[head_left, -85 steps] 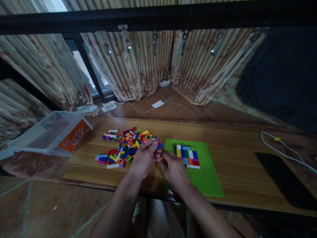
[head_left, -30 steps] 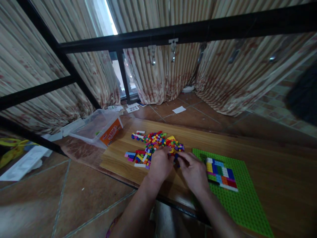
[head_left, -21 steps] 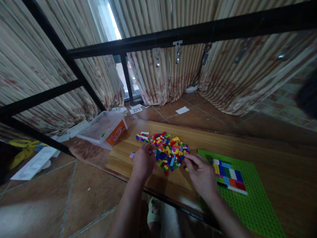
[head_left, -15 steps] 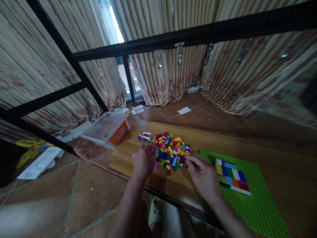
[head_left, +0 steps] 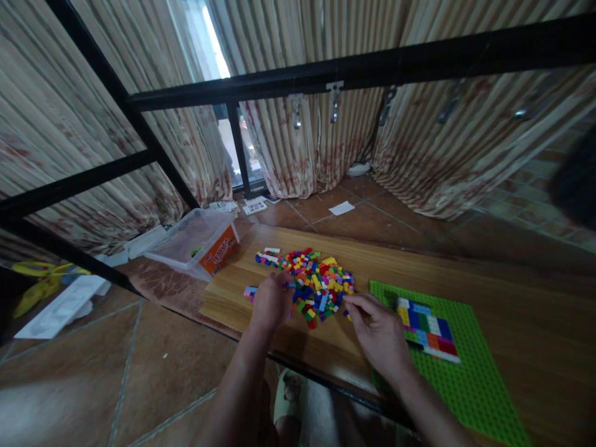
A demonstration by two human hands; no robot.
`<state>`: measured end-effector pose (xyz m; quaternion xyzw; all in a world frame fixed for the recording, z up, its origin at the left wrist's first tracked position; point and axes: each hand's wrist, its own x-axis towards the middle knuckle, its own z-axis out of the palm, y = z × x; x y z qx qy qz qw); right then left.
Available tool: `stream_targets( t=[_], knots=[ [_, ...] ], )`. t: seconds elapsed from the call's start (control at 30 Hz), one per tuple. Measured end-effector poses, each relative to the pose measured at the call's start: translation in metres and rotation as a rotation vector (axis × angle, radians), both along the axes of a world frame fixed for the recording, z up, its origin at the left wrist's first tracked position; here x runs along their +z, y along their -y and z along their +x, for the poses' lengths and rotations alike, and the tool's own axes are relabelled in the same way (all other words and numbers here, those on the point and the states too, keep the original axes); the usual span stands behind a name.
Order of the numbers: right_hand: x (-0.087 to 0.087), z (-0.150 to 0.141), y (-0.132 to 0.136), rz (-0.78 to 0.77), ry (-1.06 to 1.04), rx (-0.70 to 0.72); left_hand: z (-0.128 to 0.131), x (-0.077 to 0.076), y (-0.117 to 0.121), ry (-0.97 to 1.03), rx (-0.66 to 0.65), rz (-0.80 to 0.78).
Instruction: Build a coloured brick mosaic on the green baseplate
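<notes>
A heap of small coloured bricks (head_left: 316,284) lies on the wooden table (head_left: 372,264). My left hand (head_left: 269,303) rests at the heap's left edge, fingers curled onto the bricks; what they hold is hidden. My right hand (head_left: 379,334) sits at the heap's right edge with thumb and forefinger pinched together near a small brick I cannot make out. To the right lies a green baseplate (head_left: 456,385) with a block of coloured bricks (head_left: 426,329) pressed onto it.
A clear plastic tub with an orange label (head_left: 198,241) lies tipped at the table's left end. Black metal frame bars (head_left: 326,68) cross overhead in front of striped curtains. Papers lie on the tiled floor behind and to the left.
My hands, joined over one brick before, have parted to opposite sides of the heap. The left hand slid left and spread the bricks. The view swung left.
</notes>
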<state>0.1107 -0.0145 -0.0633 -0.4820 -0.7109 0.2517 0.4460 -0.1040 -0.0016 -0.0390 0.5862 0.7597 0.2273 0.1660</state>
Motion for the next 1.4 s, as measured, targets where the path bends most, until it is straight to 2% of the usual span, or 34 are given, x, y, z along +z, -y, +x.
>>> stream_targets(
  t=[0.27,0.43,0.53,0.67,0.8,1.0,1.23,1.33,1.4],
  knots=[
    [0.003,-0.003,0.001,-0.025,0.008,0.005,0.013,0.006,-0.004,0.085,-0.089,0.006],
    [0.005,-0.004,0.001,-0.018,0.002,0.025,0.023,0.002,-0.009,0.178,-0.179,-0.004],
    [0.007,-0.001,0.002,-0.017,0.000,0.016,0.030,0.003,-0.011,0.264,-0.183,0.025],
    [0.012,0.005,0.003,-0.004,-0.026,-0.007,0.045,0.011,-0.010,0.561,-0.203,0.028],
    [0.019,0.014,0.006,-0.008,-0.093,-0.047,0.068,0.019,-0.003,0.901,-0.232,-0.051],
    [0.021,0.027,0.011,-0.054,-0.150,-0.022,0.091,0.021,0.004,1.171,-0.299,-0.158],
    [0.016,0.032,0.013,-0.072,-0.115,0.030,0.104,0.014,0.013,1.187,-0.329,-0.208],
    [0.012,0.030,0.012,-0.079,-0.098,0.009,0.099,0.011,0.011,1.085,-0.293,-0.147],
    [0.009,0.027,0.012,-0.080,-0.062,-0.012,0.087,0.009,0.007,0.968,-0.230,-0.064]
  ],
)
